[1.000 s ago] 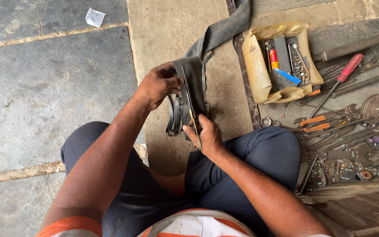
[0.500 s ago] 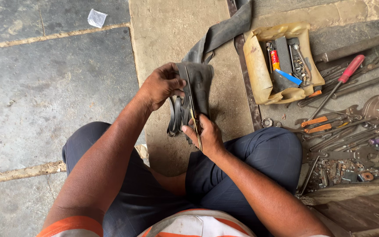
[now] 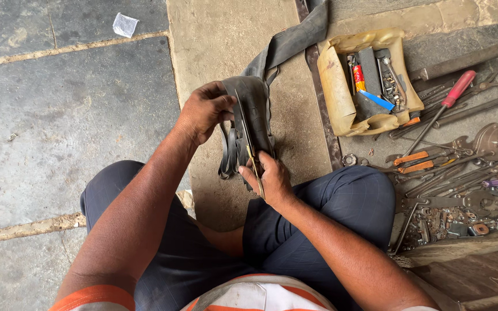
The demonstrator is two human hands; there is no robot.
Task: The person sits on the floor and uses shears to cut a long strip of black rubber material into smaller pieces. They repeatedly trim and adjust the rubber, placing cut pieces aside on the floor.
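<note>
My left hand point(image 3: 203, 111) grips the folded end of a black rubber inner tube point(image 3: 257, 106), holding it upright above my knees. My right hand point(image 3: 269, 177) holds a pair of scissors point(image 3: 248, 147) whose blades run up along the rubber. The tube's long tail point(image 3: 295, 37) trails away over the stone floor toward the top of the view. Cut rubber strips hang down below my left hand. I sit with both legs in dark trousers point(image 3: 329, 207).
A yellowish plastic tray point(image 3: 338, 86) with small tools lies at the right. Beside it sit a red-handled screwdriver point(image 3: 453, 92), spanners, pliers and several loose metal parts point(image 3: 462, 213). A crumpled white wrapper point(image 3: 125, 25) lies on the stone slabs at the top left.
The scissors have worked a little further up the rubber, and my left hand has shifted slightly on the fold. The view has barely moved.
</note>
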